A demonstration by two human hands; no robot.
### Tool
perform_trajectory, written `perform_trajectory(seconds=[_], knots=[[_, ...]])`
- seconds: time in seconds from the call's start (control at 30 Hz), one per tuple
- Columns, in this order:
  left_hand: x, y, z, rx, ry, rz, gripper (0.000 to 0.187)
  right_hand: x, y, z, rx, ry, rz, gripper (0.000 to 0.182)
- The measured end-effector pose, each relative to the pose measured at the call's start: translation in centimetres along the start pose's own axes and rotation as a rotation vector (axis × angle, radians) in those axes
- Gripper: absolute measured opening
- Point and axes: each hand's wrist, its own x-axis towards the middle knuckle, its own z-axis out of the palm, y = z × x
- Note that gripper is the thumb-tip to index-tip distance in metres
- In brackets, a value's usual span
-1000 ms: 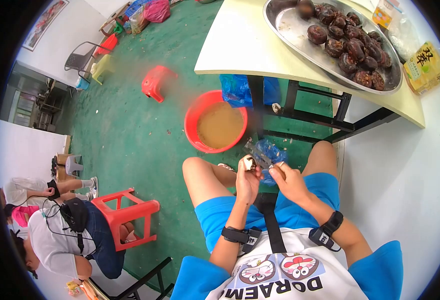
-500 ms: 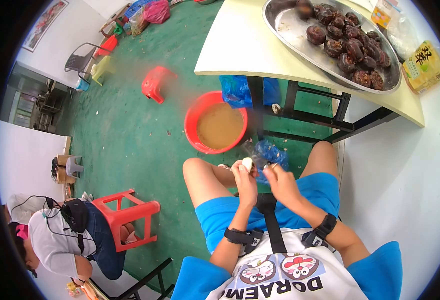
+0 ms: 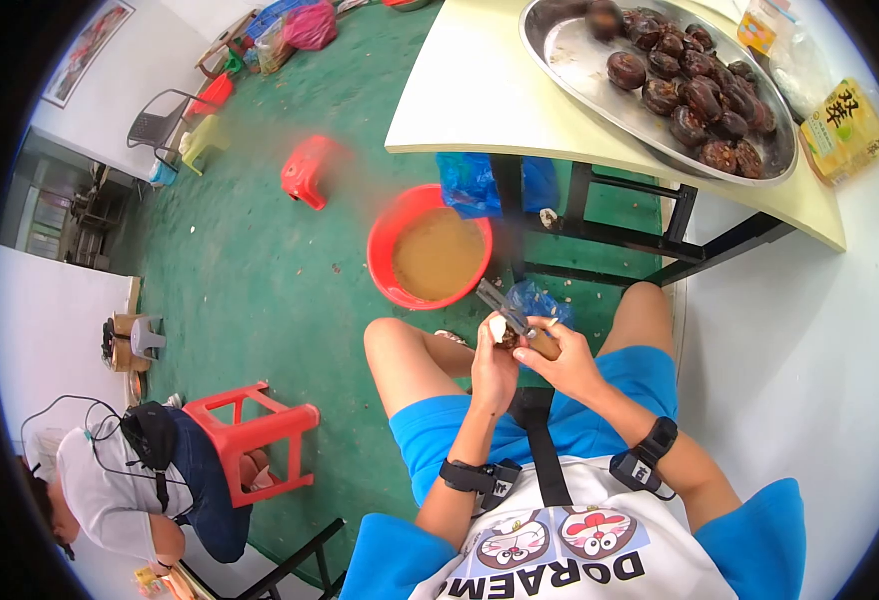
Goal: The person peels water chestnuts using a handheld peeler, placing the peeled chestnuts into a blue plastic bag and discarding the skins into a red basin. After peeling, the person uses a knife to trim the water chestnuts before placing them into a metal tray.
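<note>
My left hand [image 3: 494,368] is closed around a partly peeled water chestnut [image 3: 499,329], white flesh on one side and dark skin below. My right hand [image 3: 566,362] grips the wooden handle of a peeler [image 3: 501,302], whose metal blade extends up and left across the water chestnut. Fingers hide part of both things. On the table at upper right, an oval metal tray [image 3: 567,62] holds several dark unpeeled water chestnuts [image 3: 702,98].
A red basin [image 3: 381,250] of cloudy water stands on the floor past my knees. Blue plastic bags [image 3: 535,298] lie near the table [image 3: 460,95] and its black legs. A seated person [image 3: 110,480] is at lower left by a red stool [image 3: 250,425].
The peeler has turned, and its blade now lies over the water chestnut, pointing away from me. My right hand has shifted slightly; the left stays near the same place.
</note>
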Motion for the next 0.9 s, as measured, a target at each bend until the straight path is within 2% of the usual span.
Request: perform_trajectory(seconds=[0.03, 0.1, 0.17, 0.23, 0.27, 0.33, 0.37, 0.43, 0.5, 0.57, 0.63, 0.83, 0.87, 0.9], knots=[[-0.1, 0.2, 0.4, 0.001, -0.002, -0.004, 0.041, 0.1, 0.0, 0.1, 0.000, 0.005, 0.002, 0.043], [-0.4, 0.7, 1.4, 0.220, -0.034, -0.106, 0.046, 0.2, -0.1, 0.1, -0.038, -0.028, 0.021, 0.039], [-0.5, 1.3, 1.9, 0.255, -0.022, -0.110, 0.050, 0.4, -0.1, -0.1, -0.022, -0.017, 0.017, 0.035], [-0.6, 2.2, 1.3, 0.526, -0.057, -0.182, 0.050, 0.7, -0.2, -0.9, 0.023, -0.121, -0.009, 0.037], [-0.6, 2.4, 1.0, 0.525, -0.057, -0.181, 0.050, 0.9, -0.5, -1.3, 0.022, -0.122, -0.009, 0.037], [-0.6, 3.0, 0.8, 0.546, -0.063, -0.345, 0.045, 1.3, -1.1, -2.2, 0.054, -0.241, -0.022, 0.037], [-0.7, 3.2, 0.9, 0.546, -0.063, -0.346, 0.045, 1.4, -1.2, -2.5, 0.054, -0.240, -0.021, 0.037], [-1.0, 4.0, 1.9, 0.209, -0.111, -0.411, 0.038, 1.6, -1.2, -2.8, 0.102, -0.318, 0.022, 0.035], [-1.1, 3.9, 2.0, 0.183, -0.124, -0.383, 0.037, 1.6, -0.8, -2.4, 0.190, -0.293, 0.030, 0.033], [-1.1, 3.6, 2.3, 0.147, -0.111, -0.239, 0.041, 1.6, -0.7, -2.2, 0.278, -0.269, 0.038, 0.030], [-1.4, 4.0, 3.0, 0.139, -0.105, -0.234, 0.044, 1.4, -1.7, -2.2, 0.341, -0.228, 0.168, 0.025], [-1.5, 3.6, 2.4, 0.157, -0.141, -0.193, 0.049, 1.2, -1.7, -1.3, 0.418, -0.200, 0.087, 0.019], [-1.4, 3.3, 2.3, 0.158, -0.118, -0.152, 0.050, 1.0, -1.6, -1.3, 0.418, -0.202, 0.085, 0.019], [-1.2, 3.1, 1.9, 0.158, -0.117, -0.147, 0.050, 0.7, -1.5, -1.3, 0.178, -0.119, 0.075, 0.022]])
